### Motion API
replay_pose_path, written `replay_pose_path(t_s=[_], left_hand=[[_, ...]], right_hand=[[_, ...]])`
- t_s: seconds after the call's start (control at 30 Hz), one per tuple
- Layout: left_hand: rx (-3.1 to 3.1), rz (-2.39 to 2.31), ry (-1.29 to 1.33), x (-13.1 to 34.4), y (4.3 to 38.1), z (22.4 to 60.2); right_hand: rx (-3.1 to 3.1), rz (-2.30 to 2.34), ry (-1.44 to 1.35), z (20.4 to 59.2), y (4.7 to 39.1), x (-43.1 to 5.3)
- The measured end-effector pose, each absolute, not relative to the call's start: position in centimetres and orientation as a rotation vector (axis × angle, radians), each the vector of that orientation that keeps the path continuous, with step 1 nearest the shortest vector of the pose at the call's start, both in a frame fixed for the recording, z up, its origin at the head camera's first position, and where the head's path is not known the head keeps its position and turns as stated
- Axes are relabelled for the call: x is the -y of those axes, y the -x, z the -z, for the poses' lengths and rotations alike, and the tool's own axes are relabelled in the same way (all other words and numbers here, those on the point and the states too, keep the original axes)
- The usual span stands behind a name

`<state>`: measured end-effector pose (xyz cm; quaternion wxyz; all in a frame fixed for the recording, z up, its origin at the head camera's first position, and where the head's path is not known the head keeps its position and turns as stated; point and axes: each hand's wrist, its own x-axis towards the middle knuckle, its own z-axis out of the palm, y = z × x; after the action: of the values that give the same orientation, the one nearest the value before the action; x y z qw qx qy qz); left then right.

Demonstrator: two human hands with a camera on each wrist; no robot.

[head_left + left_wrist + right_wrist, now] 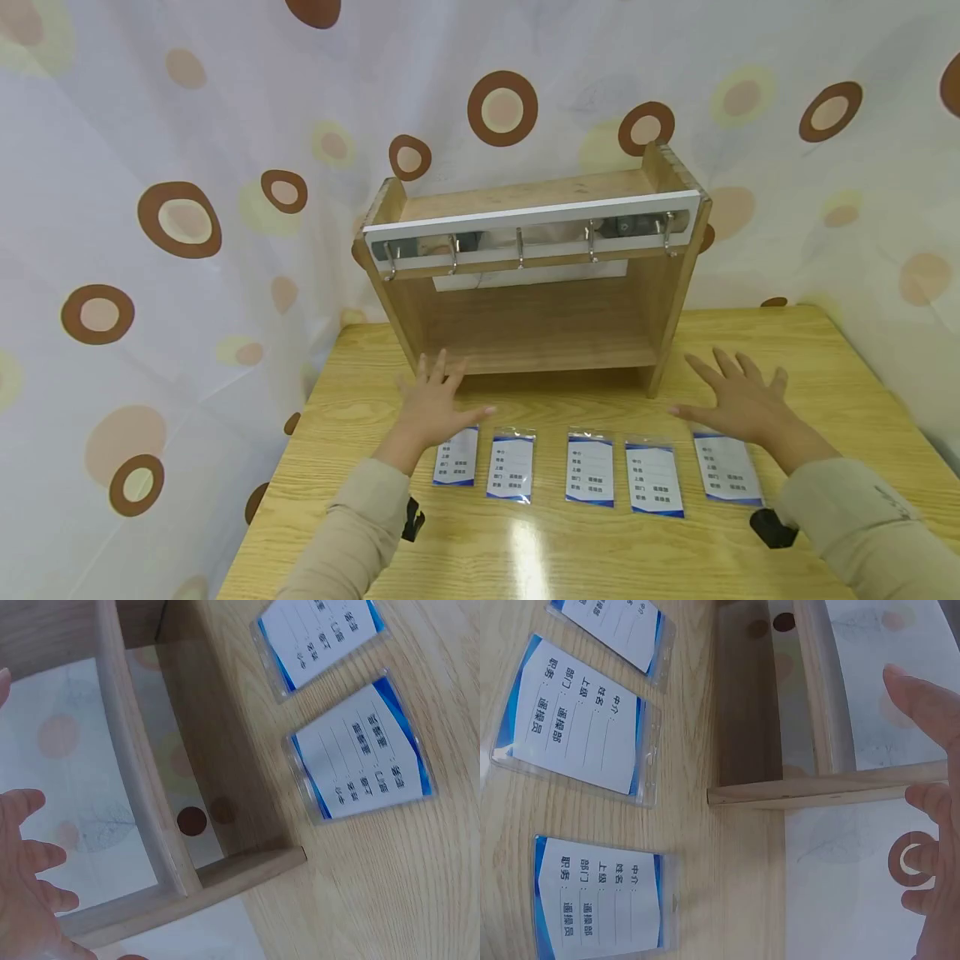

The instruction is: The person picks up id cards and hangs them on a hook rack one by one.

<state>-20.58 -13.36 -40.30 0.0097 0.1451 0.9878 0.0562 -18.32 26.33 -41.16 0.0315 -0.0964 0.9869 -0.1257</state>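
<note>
The left hand [433,410] is spread wide, fingers apart and thumb stretched inward, with nothing in its grip; in the head view it overlaps the lower left corner of the wooden shelf unit [540,325] and part of the leftmost card [455,458]. The right hand [741,404] is spread just as widely — fingers fanned, thumb toward the unit, holding nothing — and shows to the right of the unit, partly over the top of the rightmost card [726,471]. Between these two cards lie three more cards [590,469], all five flat in a row on the wood-grain table [360,517], white with blue edges, in clear holders. The unit stands behind the row, a shiny strip with five metal hooks [520,248] along its upper front — and behind it is a pale wall covering [570,50] patterned with brown-ringed circles
</note>
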Motion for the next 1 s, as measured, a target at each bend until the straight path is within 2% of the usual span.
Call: replay_pose_path(t_s=[0.5,1.0], left_hand=[[-3.14,-0.24,-0.376,17.0,20.2,39.5],[-3.206,-0.68,-0.293,19.3,20.7,36.9]], right_hand=[[-3.031,0.403,0.277,43.3,18.0,-28.2],[-2.933,0.62,0.269,46.4,17.9,-29.4]])
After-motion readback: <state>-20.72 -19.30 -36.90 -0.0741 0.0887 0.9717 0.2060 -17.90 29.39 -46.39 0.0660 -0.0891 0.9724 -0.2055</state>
